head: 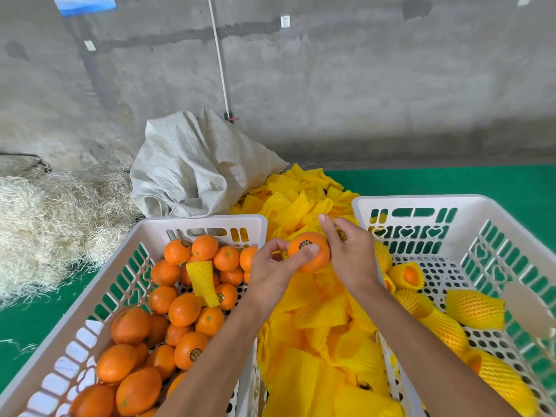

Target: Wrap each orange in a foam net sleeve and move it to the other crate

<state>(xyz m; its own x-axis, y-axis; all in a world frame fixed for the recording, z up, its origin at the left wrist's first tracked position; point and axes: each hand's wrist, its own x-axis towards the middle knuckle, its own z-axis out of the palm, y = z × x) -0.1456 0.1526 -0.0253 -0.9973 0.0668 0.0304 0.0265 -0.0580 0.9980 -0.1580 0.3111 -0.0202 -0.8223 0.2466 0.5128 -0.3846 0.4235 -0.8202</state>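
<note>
Your left hand (270,266) grips the bare orange (308,255); your right hand (349,251) curls against it, its hold unclear. It could drop between the crates (207,222), unwrapped.

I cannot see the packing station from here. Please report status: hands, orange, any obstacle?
Left hand and right hand both grip one bare orange above the sleeve pile. No sleeve on it yet. Nothing blocks the right crate.
</note>
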